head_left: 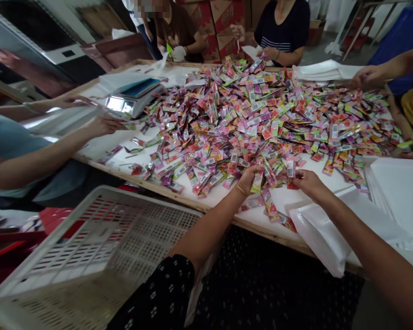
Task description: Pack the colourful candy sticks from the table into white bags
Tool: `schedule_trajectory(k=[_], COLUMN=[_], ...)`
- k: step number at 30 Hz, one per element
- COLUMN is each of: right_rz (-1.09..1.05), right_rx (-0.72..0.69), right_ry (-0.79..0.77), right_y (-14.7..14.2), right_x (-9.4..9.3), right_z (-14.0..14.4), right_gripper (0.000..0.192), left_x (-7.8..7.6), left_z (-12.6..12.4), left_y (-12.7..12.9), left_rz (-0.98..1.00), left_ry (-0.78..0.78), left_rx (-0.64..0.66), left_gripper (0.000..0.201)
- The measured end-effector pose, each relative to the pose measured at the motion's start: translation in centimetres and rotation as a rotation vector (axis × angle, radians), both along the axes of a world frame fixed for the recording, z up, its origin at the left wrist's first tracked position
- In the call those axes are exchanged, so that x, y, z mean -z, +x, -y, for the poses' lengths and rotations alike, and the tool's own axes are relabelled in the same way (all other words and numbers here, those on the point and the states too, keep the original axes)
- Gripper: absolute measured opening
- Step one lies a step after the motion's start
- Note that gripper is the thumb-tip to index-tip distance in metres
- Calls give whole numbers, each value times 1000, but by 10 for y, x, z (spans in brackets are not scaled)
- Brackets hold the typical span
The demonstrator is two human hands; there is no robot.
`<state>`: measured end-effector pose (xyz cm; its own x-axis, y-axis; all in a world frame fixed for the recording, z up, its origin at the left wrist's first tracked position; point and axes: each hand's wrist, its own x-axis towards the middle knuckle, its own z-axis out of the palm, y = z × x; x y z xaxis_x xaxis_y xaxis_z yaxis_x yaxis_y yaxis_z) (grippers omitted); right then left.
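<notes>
Around the long white work table with a wooden edge, several other people sat and sorted, and a big heap of small colourful foil sachets covered its middle. We saw the left hand, with a gold bangle at the wrist, closed around a green and pink sachet at the near edge of the heap. The right hand pinched a red sachet upright just beside it. A white plastic bag lay under the right forearm, and a white perforated plastic crate stood below the table.
</notes>
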<state>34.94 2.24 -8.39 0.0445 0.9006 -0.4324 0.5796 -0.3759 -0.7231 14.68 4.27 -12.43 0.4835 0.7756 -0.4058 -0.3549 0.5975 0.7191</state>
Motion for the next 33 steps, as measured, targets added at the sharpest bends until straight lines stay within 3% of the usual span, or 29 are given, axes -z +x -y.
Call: schedule_trajectory(k=[4, 8, 11, 13, 18, 24, 29, 33], right_rz=[127, 547, 644, 673, 730, 675, 674, 405], right_rx=[-33, -379, -563, -615, -546, -475, -444, -268], right_ry=[-138, -152, -184, -205, -237, -204, -173, -182], right_y=[-12, -19, -27, -32, -39, -55, -60, -50], right_x=[-9, -20, -22, -20, -15, -9, 5, 5], right_z=[15, 39, 65, 82, 91, 67, 55, 46], right_gripper=[12, 16, 22, 28, 59, 48, 32, 27], left_x=[-1, -7, -10, -10, -11, -20, -22, -16], left_z=[5, 13, 20, 25, 35, 47, 59, 71], left_y=[-12, -19, -23, -26, -27, -25, -33, -31], left_rz=[77, 157, 138, 121, 72, -78, -186, -222], left_ry=[-79, -109, -124, -136, -187, -277, -248, -229], left_rx=[-3, -4, -58, -68, -127, -204, -257, -278], left_gripper=[52, 49, 47, 46, 41, 13, 19, 31])
